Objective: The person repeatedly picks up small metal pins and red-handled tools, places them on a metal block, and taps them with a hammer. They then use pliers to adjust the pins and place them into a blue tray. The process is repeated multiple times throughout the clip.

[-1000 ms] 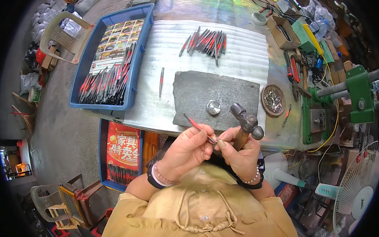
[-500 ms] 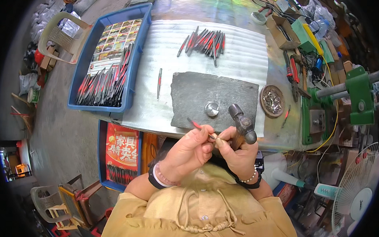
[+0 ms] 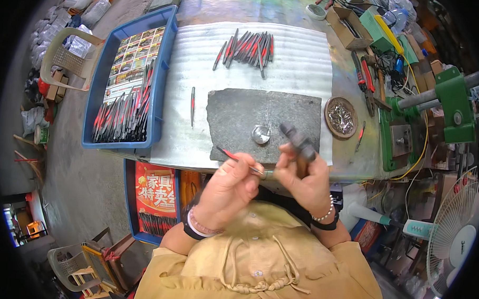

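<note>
My left hand (image 3: 226, 188) pinches a slim black-and-red tool (image 3: 228, 153) with a bright metal end; its exact kind is unclear. In my right hand (image 3: 309, 186) is a ball-peen hammer (image 3: 302, 144), smeared by motion, its handle mostly hidden by the fingers. Both hands are apart, just at the near edge of a dark stone slab (image 3: 233, 115). A shiny round metal block (image 3: 261, 134) rests on the slab. Left of the slab lies a single similar slim tool (image 3: 192, 107). Beyond it is a pile of such tools (image 3: 248, 48).
At left, a blue crate (image 3: 159, 102) holds many more slim tools. A brown dish (image 3: 341, 135) of small metal pieces stands right of the slab. Farther right are pliers (image 3: 367, 80) and a green vise-like machine (image 3: 393, 139). A fan (image 3: 455, 246) stands at lower right.
My hands have drawn apart. The right hand, with the hammer, has left the tool's metal end, while the left keeps the tool and has shifted slightly left.
</note>
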`<action>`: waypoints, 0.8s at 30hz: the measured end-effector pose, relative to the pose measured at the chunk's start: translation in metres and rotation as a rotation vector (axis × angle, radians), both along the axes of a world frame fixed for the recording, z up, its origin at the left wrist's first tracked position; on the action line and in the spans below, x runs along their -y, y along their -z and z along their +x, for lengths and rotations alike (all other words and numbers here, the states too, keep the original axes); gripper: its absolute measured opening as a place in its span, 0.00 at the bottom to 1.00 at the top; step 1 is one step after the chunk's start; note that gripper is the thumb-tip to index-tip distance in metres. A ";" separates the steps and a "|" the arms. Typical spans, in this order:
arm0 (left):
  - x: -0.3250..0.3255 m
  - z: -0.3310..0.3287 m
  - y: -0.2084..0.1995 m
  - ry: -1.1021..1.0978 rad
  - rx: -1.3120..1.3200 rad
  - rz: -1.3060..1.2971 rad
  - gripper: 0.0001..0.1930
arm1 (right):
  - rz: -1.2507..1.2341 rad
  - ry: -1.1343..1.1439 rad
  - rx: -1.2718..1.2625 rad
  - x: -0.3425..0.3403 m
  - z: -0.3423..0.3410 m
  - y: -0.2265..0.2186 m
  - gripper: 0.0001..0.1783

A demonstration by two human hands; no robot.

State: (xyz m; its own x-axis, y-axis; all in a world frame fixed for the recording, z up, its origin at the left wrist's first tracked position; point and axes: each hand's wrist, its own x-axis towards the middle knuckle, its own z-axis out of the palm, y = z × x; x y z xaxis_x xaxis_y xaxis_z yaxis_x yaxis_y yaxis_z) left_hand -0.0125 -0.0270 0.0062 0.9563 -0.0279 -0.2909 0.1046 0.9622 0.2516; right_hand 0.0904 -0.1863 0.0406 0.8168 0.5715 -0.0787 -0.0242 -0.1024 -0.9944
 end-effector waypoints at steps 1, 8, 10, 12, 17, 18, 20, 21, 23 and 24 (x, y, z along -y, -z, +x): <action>-0.004 -0.002 -0.001 -0.021 0.013 0.011 0.09 | -0.096 0.046 0.162 0.000 0.005 0.000 0.20; -0.021 0.001 0.000 -0.130 0.028 0.093 0.07 | -0.314 -0.117 0.592 -0.026 0.038 0.018 0.24; -0.024 0.002 0.000 -0.147 0.021 0.188 0.07 | -0.402 -0.224 0.559 -0.033 0.041 0.024 0.26; -0.028 0.005 0.000 -0.156 0.008 0.300 0.07 | -0.380 -0.256 0.572 -0.035 0.043 0.027 0.25; -0.031 0.019 -0.002 -0.141 -0.007 0.587 0.05 | -0.215 -0.147 0.358 -0.020 0.042 0.030 0.21; -0.030 0.022 -0.002 -0.136 -0.013 0.641 0.04 | -0.242 -0.119 0.248 -0.014 0.041 0.031 0.21; -0.028 0.029 -0.001 -0.148 0.007 0.868 0.04 | -0.253 -0.055 0.100 -0.006 0.036 0.034 0.20; -0.026 0.032 0.000 -0.151 0.019 0.979 0.04 | -0.125 -0.049 0.019 -0.001 0.033 0.035 0.19; -0.026 0.037 0.002 -0.144 0.009 1.071 0.04 | -0.040 0.020 -0.194 0.007 0.028 0.036 0.18; -0.025 0.039 0.003 -0.144 0.012 1.126 0.04 | 0.019 0.015 -0.213 0.009 0.028 0.038 0.17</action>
State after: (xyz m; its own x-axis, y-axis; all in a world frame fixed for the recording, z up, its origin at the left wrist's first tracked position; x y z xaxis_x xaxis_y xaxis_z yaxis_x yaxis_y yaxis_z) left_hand 0.0266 -0.0017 0.0037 0.9325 0.3539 -0.0720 0.0032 0.1912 0.9815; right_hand 0.1183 -0.1954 0.0029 0.7912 0.5626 -0.2399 -0.2354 -0.0818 -0.9684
